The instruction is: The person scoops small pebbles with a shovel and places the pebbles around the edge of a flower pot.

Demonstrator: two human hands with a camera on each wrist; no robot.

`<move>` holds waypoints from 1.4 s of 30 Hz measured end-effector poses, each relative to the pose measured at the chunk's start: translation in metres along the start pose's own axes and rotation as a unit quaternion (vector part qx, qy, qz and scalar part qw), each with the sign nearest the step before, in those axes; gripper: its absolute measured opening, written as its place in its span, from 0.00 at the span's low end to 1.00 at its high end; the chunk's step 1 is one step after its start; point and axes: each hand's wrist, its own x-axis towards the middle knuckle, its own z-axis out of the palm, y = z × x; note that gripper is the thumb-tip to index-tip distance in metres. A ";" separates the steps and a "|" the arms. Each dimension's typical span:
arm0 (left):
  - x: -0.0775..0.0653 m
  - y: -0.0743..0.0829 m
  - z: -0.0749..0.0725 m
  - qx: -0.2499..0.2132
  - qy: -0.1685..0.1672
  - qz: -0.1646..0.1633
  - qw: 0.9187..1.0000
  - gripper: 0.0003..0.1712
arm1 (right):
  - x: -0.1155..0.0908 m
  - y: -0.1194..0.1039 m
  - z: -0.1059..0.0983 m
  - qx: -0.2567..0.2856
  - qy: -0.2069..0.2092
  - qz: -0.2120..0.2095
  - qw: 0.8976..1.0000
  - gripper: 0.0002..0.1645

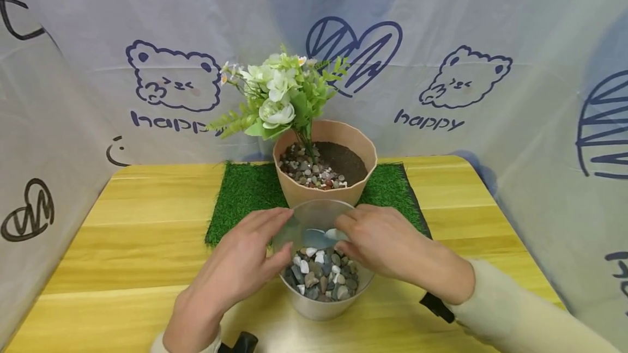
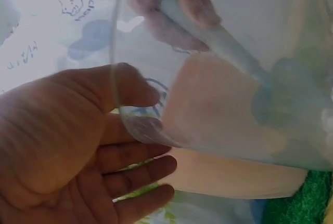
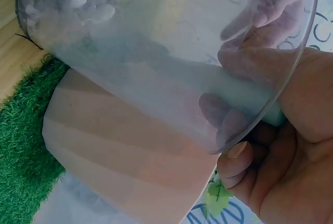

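A clear plastic bucket (image 1: 321, 310) with grey and white stones (image 1: 321, 277) in its bottom stands on the table. My left hand (image 1: 247, 249) pinches its rim at the left, thumb inside and fingers outside the wall, as the left wrist view shows. My right hand (image 1: 387, 241) reaches over the right side of the bucket and grips the handle of a pale blue hand shovel (image 2: 223, 47). The shovel's blade (image 1: 318, 238) is inside the bucket, just above the stones. In the right wrist view the handle (image 3: 234, 86) shows through the clear wall.
Right behind the bucket stands a peach flowerpot (image 1: 319, 196) with dark soil (image 1: 343, 158), small pebbles (image 1: 309, 170) and white artificial flowers (image 1: 277, 91). It rests on a green turf mat (image 1: 245, 195). A printed curtain (image 1: 245, 10) encloses the wooden table (image 1: 137, 249).
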 end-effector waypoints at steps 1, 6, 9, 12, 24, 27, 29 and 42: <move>0.001 -0.001 0.001 0.000 0.007 0.003 1.000 0.31 | 0.000 0.000 0.001 0.001 0.006 0.004 1.000 0.16; 0.002 -0.003 0.006 0.008 0.033 0.012 0.999 0.27 | 0.002 -0.002 0.002 0.002 0.025 0.000 1.000 0.16; 0.003 -0.003 0.007 0.016 0.040 0.015 0.999 0.26 | 0.003 -0.004 0.001 0.001 0.014 -0.013 1.000 0.16; 0.004 -0.003 0.006 0.019 0.036 0.015 0.999 0.26 | 0.003 -0.004 -0.006 0.013 -0.006 -0.005 1.000 0.16; 0.005 0.001 0.003 -0.012 0.012 -0.064 0.998 0.28 | 0.011 -0.004 -0.005 0.029 -0.009 0.011 0.999 0.17; 0.005 0.002 0.004 -0.013 0.008 -0.070 0.997 0.29 | 0.012 -0.004 -0.009 0.038 -0.023 0.005 0.999 0.17; 0.005 0.003 0.005 -0.011 0.008 -0.063 0.998 0.29 | 0.011 -0.003 -0.011 0.041 -0.031 0.014 0.999 0.18; 0.005 -0.003 0.006 -0.005 0.028 0.013 0.999 0.27 | 0.010 -0.002 -0.012 0.060 -0.026 0.002 0.998 0.12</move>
